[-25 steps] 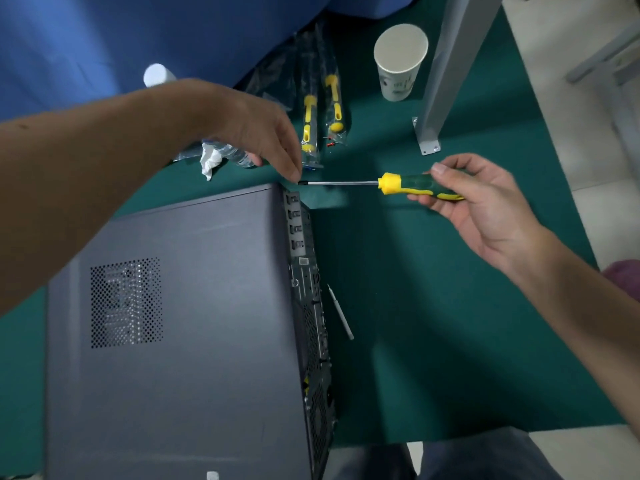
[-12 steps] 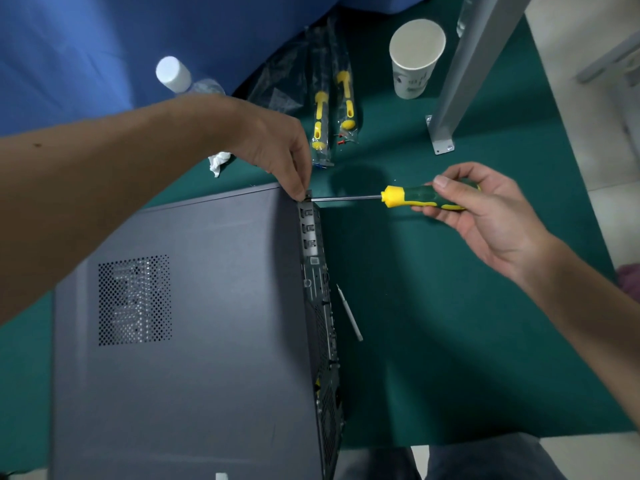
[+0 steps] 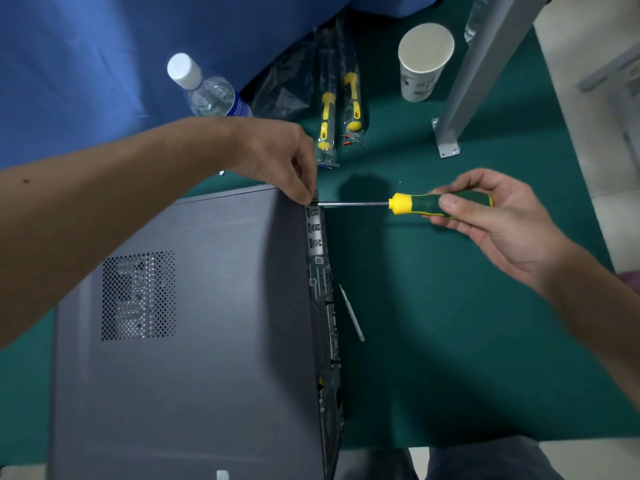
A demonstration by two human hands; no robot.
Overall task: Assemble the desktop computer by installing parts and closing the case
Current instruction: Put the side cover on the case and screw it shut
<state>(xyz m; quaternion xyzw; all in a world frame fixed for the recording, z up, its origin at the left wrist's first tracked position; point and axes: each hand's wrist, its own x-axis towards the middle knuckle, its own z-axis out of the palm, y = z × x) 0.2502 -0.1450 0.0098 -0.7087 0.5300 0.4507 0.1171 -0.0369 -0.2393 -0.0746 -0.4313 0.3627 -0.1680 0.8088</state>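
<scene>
On the green table (image 3: 450, 341) lies the big, heavy case (image 3: 190, 323). At its far corner, your left hand (image 3: 277, 161) pinches something tiny. Your right hand (image 3: 491, 216) grips the screwdriver (image 3: 415, 204) by its handle; keep it straight.

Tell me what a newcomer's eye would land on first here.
First, the green-and-yellow screwdriver, gripped by the right hand, its tip at the rear top corner of the grey computer case lying on the green mat. The left hand pinches at that same corner. Behind stand a paper cup and water bottle.
</scene>
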